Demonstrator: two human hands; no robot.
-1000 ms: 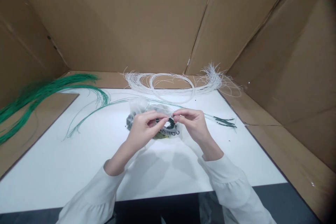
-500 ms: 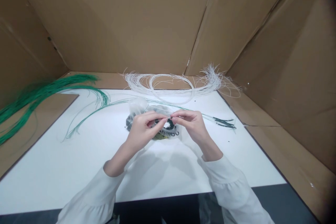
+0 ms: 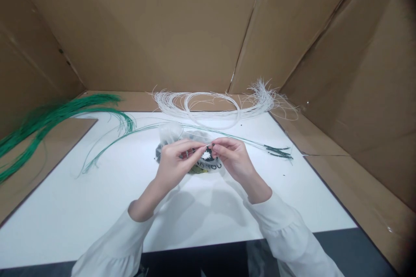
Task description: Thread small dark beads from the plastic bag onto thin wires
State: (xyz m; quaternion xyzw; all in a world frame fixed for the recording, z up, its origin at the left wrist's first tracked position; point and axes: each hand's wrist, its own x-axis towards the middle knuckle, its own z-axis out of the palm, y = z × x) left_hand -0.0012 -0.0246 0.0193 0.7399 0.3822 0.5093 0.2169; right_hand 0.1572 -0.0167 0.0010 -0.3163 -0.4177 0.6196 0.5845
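My left hand (image 3: 177,158) is closed in a pinch on a thin pale strand (image 3: 208,145), whose tip points to the right. Facing it, my right hand (image 3: 234,158) pinches a tiny dark piece (image 3: 213,145) that looks like a bead, right at the strand's end. Whether the strand passes through it is too small to tell. Both hands hover over a clear plastic bag (image 3: 170,130) with dark printed lettering. Small dark beads show in its mouth around a white patch, partly hidden behind my fingers.
Behind the bag lie green strands with dark beaded ends (image 3: 277,151). A coil of white strands (image 3: 212,112) rests along the back, and a thick green bundle (image 3: 58,114) at the left. Cardboard walls (image 3: 156,26) enclose the white board (image 3: 110,207).
My right hand has shifted very slightly, its fingertips staying close to my left fingertips. The view has tilted a little; the strands and the bag lie as before.
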